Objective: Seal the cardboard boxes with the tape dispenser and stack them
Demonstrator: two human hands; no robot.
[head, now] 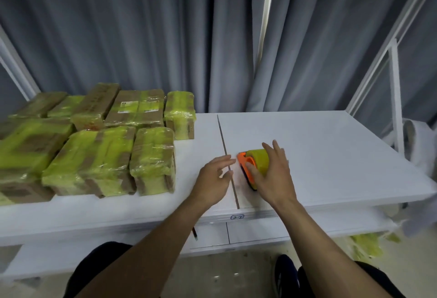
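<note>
An orange tape dispenser (245, 161) with a yellow-green roll lies on the white table (331, 155), just right of the middle seam. My right hand (275, 177) covers it from the near right, fingers spread and fairly straight, thumb along the orange body. My left hand (212, 179) hovers open just left of the seam, holding nothing. Several cardboard boxes wrapped in yellow-green tape crowd the table's left half; the nearest ones are a wide box (92, 160) and a narrower box (153, 162). Another small box (179, 114) stands behind them.
A dark seam (223, 141) splits the tabletop. A lower white shelf (260, 231) runs under the front edge. Grey curtains hang behind. A white metal frame (395, 84) stands at the right. Yellow-green tape scraps (365, 246) lie on the floor at the right.
</note>
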